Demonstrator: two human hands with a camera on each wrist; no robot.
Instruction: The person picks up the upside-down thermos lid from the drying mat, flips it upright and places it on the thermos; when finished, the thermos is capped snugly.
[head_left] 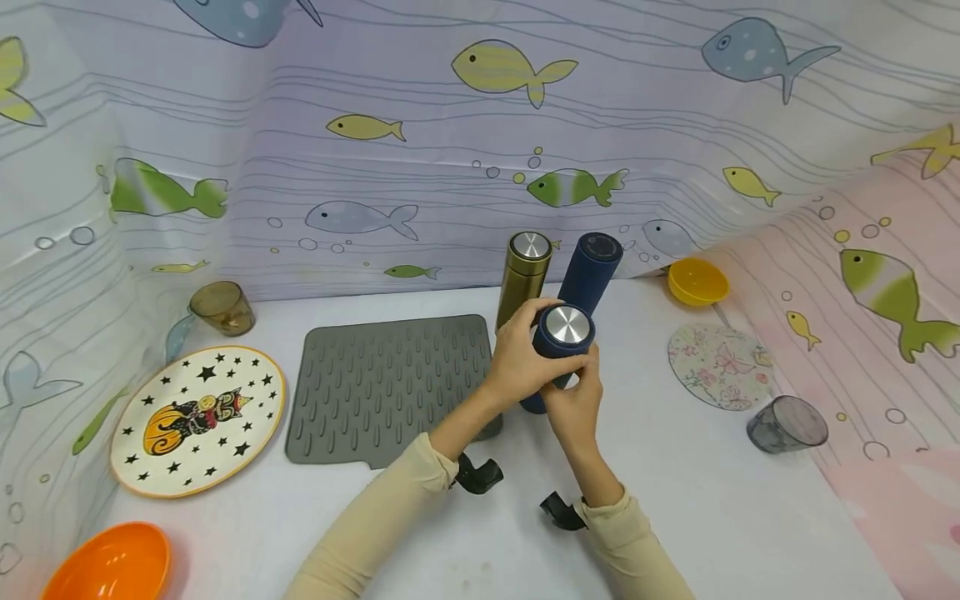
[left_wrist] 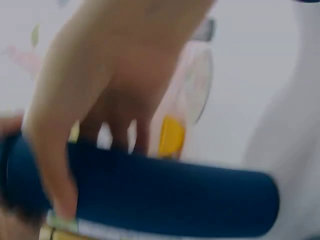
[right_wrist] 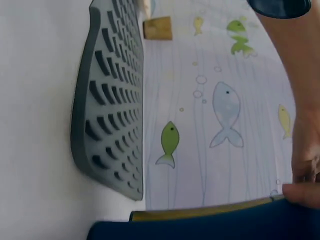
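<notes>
A dark blue thermos bottle (head_left: 567, 327) with a shiny metal-topped lid is held upright over the table. My left hand (head_left: 527, 357) grips it near the top from the left; in the left wrist view the thumb and fingers straddle its blue body (left_wrist: 175, 195). My right hand (head_left: 577, 404) holds the same bottle from the front right, just below the lid. A gold thermos bottle (head_left: 525, 271) and another dark blue thermos bottle (head_left: 590, 271) stand close behind. In the right wrist view, the held bottle (right_wrist: 200, 228) fills the bottom edge.
A grey ribbed mat (head_left: 397, 383) lies left of the bottles. Farther left are a brown cup (head_left: 223, 308), a star-patterned plate (head_left: 255, 375) and an orange bowl (head_left: 112, 567). On the right are a yellow bowl (head_left: 697, 282), a floral round mat (head_left: 716, 367) and a grey cup (head_left: 787, 425).
</notes>
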